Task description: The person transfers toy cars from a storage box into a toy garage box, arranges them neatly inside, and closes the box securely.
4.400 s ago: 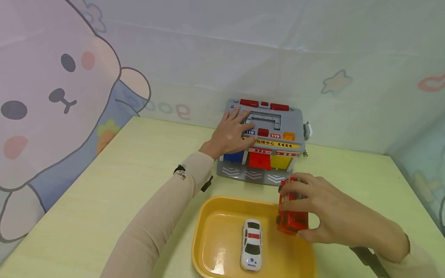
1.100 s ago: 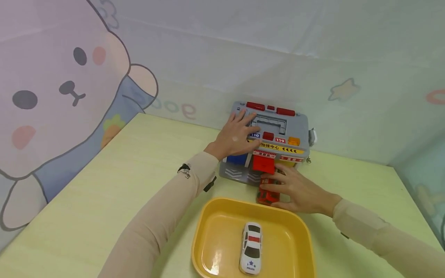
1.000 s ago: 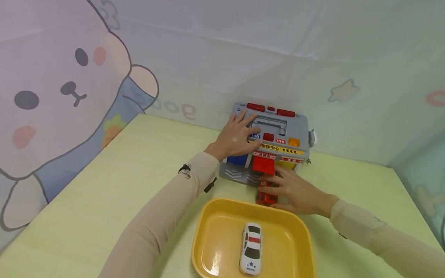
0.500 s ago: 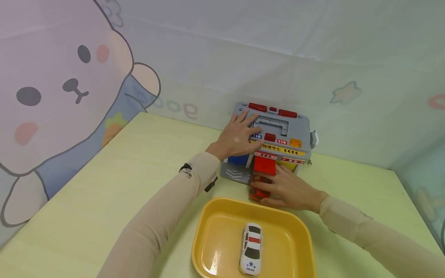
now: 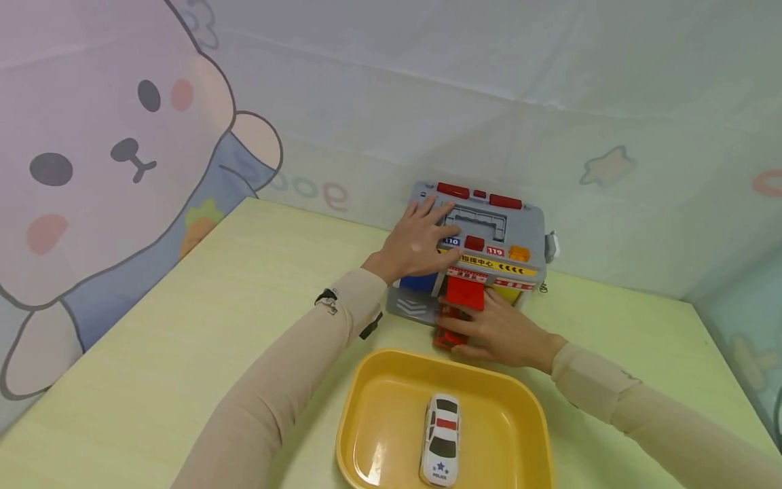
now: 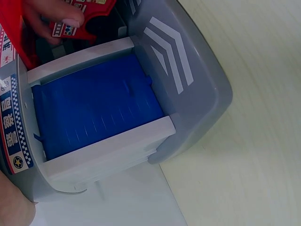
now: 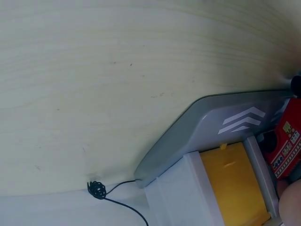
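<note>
A grey toy station (image 5: 522,221) stands at the back of the table. My left hand (image 5: 417,239) lies spread on its roof, toward the left side. The red middle door (image 5: 466,293) sticks out, raised. Beneath it my right hand (image 5: 502,329) grips a red toy fire truck (image 5: 449,338), its front part inside the middle bay and its rear over the station's front edge. Fingertips show on the truck's side (image 6: 94,9) in the left wrist view. In the right wrist view, the truck (image 7: 288,141) sits beside the yellow door (image 7: 233,183).
A yellow tray (image 5: 360,407) with a white toy police car (image 5: 442,441) in it stands in front of the station. The blue door (image 6: 94,106) is down. A dark coiled cord (image 7: 97,189) lies by the station's side. A printed cloth (image 5: 366,102) hangs behind the table.
My right hand has carried the fire truck from over the tray to the middle bay, then shifted it slightly left and inward. My left hand has stayed on the roof.
</note>
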`<state>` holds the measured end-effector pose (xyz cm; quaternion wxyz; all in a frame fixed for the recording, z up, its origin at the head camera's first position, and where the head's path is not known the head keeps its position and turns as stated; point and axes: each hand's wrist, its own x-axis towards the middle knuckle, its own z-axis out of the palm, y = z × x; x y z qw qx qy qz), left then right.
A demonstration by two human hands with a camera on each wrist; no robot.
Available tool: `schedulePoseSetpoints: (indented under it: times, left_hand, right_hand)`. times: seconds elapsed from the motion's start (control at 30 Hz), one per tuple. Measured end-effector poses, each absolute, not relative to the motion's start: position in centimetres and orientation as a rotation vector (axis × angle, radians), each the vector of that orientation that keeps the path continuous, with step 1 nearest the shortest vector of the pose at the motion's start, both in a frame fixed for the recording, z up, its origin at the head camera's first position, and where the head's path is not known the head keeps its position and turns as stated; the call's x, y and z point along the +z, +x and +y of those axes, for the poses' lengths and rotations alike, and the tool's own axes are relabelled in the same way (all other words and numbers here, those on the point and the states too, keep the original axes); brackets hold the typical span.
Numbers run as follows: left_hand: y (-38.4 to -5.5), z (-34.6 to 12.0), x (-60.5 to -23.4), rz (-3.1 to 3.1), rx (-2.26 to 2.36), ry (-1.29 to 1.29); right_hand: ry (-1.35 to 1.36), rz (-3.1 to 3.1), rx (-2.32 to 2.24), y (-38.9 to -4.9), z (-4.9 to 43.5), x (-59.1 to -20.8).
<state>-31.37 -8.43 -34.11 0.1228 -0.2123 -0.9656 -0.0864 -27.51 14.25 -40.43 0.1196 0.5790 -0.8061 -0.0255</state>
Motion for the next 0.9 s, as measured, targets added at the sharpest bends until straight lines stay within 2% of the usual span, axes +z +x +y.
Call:
schedulePoseSetpoints:
  times: [0.6, 0.9]
  left_hand:
    - [-31.3, -8.6, -33.9, -2.811, -0.247, -0.619]
    - [-31.4, -8.4, -34.1, -2.812, -0.258, -0.612]
  right_hand:
    - [1.724, -2.277, -0.071, -28.0, 14.3, -40.9]
    - [1.743, -2.080, -0.228, -28.2, 15.1, -41.3]
